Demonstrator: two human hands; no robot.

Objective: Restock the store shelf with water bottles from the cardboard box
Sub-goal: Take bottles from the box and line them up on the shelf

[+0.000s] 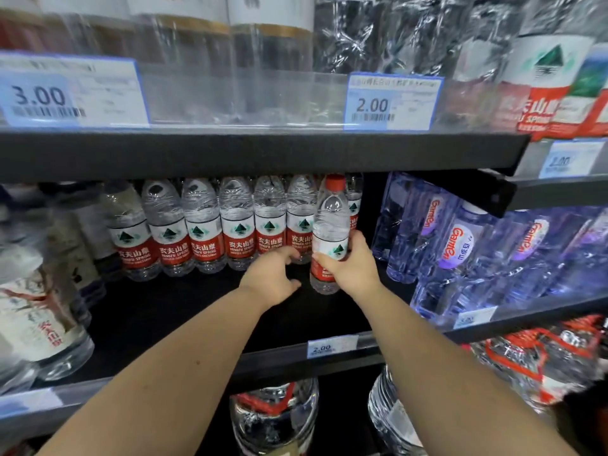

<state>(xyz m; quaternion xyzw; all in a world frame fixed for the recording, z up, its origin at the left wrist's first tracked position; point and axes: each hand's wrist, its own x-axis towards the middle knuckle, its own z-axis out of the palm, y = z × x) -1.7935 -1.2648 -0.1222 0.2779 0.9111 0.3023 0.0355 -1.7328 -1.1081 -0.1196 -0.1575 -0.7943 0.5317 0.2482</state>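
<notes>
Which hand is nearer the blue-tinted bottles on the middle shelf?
Right. The right hand, gripping a red-capped bottle, is just left of the blue-tinted bottles; the left hand is farther left.

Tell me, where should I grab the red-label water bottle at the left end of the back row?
Grip the Nongfu Spring bottle round its labelled middle, probably, reaching straight in over the shelf's front edge. It stands upright with a neighbour tight on its right, and the upper shelf sits low over the caps, so the front is freest.
</notes>
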